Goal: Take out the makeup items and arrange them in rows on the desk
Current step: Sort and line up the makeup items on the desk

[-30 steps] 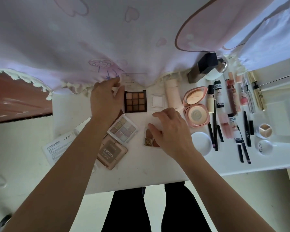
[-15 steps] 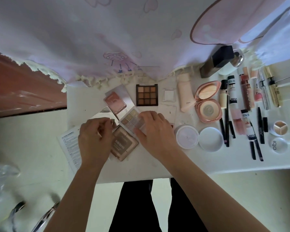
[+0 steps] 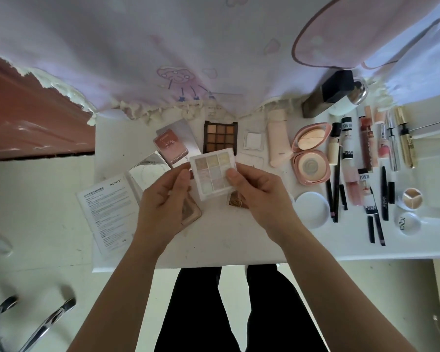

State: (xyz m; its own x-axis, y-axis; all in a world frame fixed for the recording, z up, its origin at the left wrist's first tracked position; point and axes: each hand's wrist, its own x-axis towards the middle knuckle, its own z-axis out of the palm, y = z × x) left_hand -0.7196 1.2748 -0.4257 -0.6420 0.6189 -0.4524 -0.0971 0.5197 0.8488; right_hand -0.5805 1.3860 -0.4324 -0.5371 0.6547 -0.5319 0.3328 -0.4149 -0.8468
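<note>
The person's body shows as 2 bare hands, 2 uncovered forearms and a pair of trousered legs. The left hand (image 3: pixel 163 201) and the right hand (image 3: pixel 259 196) are bare, and the right thumbnail is short and rounded. Behind each wrist, the left forearm (image 3: pixel 117 288) and the right forearm (image 3: pixel 341 288) are uncovered along all the length in view. Below the hands and between the 2 forearms are plain black trousers (image 3: pixel 196 313) of matte cloth, with soft lengthwise folds. A narrow gap parts the 2 legs. The cloth is too dark to show seams, pockets or markings.
</note>
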